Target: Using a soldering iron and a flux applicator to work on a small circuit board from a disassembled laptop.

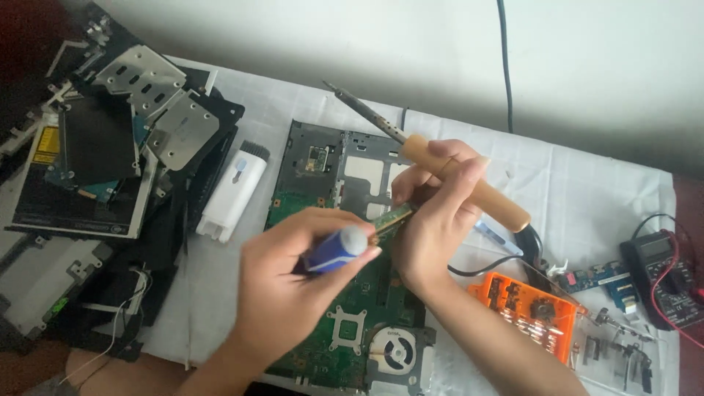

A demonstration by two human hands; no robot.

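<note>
The left hand [293,282] is curled around a screwdriver [337,249] with a blue handle and a pale grey cap; the thumb and fingers press together on the handle, and the shaft points toward the other hand. The right hand [433,220] does two things at once: its fingertips pinch a small green memory card [392,217] with a gold edge, held tilted just above the circuit board [345,293], while a soldering iron [433,165] lies across the fingers. The iron has a tan wooden handle and a thin dark metal tip aimed up and to the left. The circuit board is green, lies flat on the white cloth [587,198] beneath both hands, and carries a silver square bracket and a round fan [394,348] near its lower edge. To the right stand an orange bit case [528,308], a small blue board [598,279] and a dark meter [664,279] with red leads. To the left lie a white cleaning brush [233,192] and a heap of dark laptop parts [95,169].
</note>
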